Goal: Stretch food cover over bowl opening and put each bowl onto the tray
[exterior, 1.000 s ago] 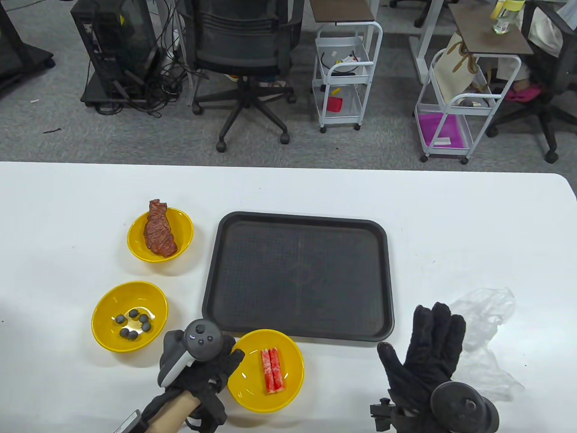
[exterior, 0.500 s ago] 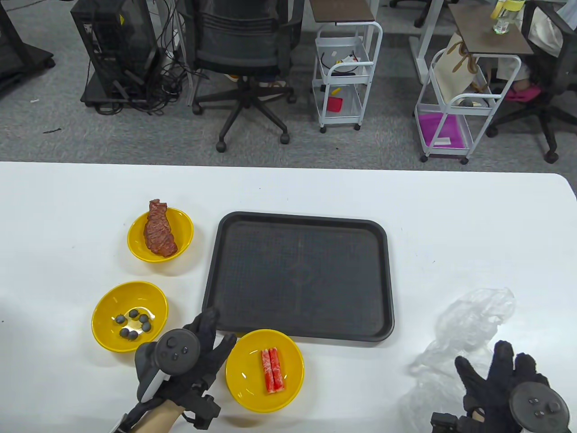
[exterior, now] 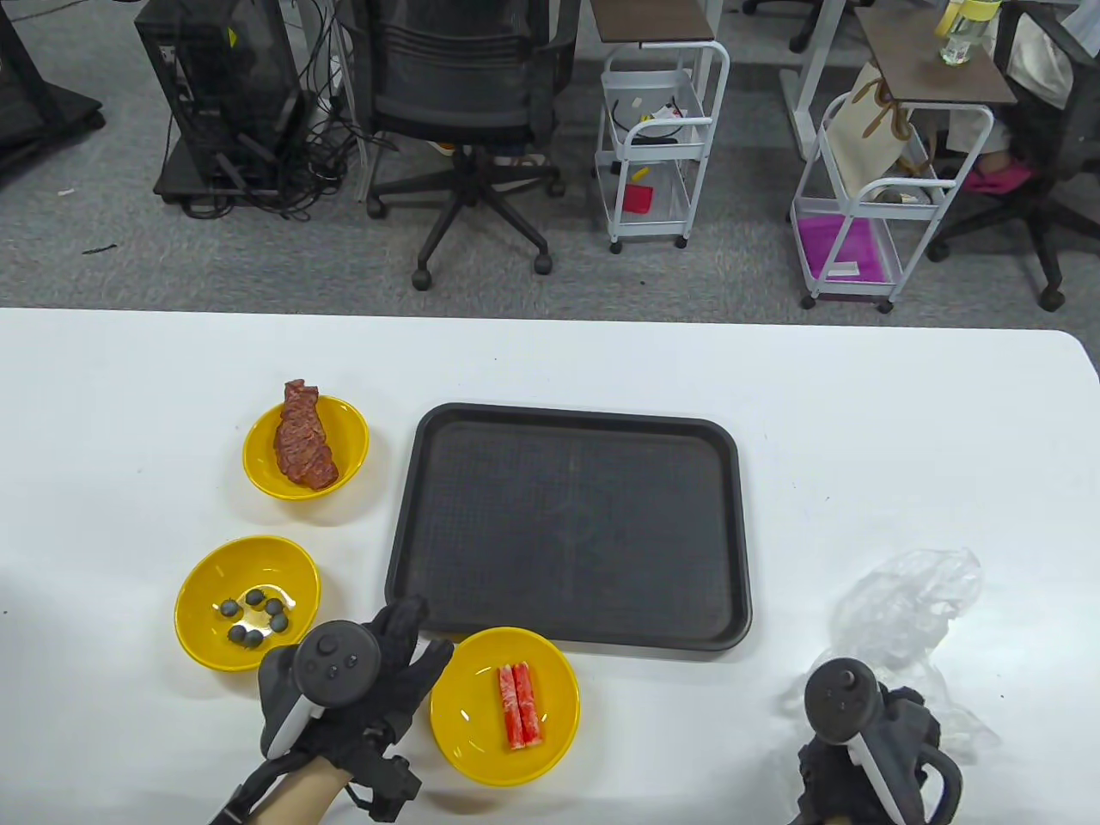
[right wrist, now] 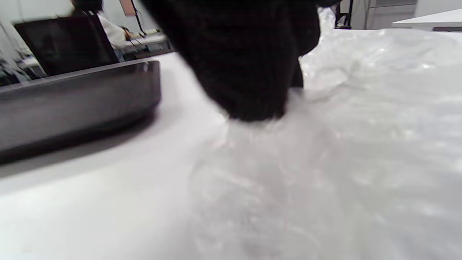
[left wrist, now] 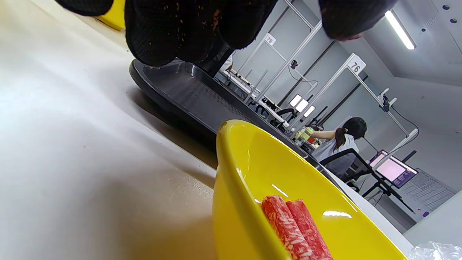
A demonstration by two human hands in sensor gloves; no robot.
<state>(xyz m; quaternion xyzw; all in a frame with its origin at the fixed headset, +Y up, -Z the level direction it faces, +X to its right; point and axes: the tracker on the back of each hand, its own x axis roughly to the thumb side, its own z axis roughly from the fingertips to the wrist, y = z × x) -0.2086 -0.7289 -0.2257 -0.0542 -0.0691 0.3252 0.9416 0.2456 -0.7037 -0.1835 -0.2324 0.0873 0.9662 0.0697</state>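
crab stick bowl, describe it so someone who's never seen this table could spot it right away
Find the black tray mid-table. Just off its near edge, toward the left corner, sits a yellow bowl beside the left hand. Unlike the other two yellow bowls, it holds two red-and-white sticks side by side.

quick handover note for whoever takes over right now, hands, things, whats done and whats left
Left hand: open, fingers straight, beside the yellow bowl with two red crab sticks, holding nothing.
Right hand: down on the crumpled clear plastic food covers; grip not visible.
Black rectangular tray: holds nothing.
Yellow bowl with the brown meat slab and yellow bowl with small dark balls: left of the tray.
Done: nothing covered.
Left: cover all three bowls, put them onto the tray.
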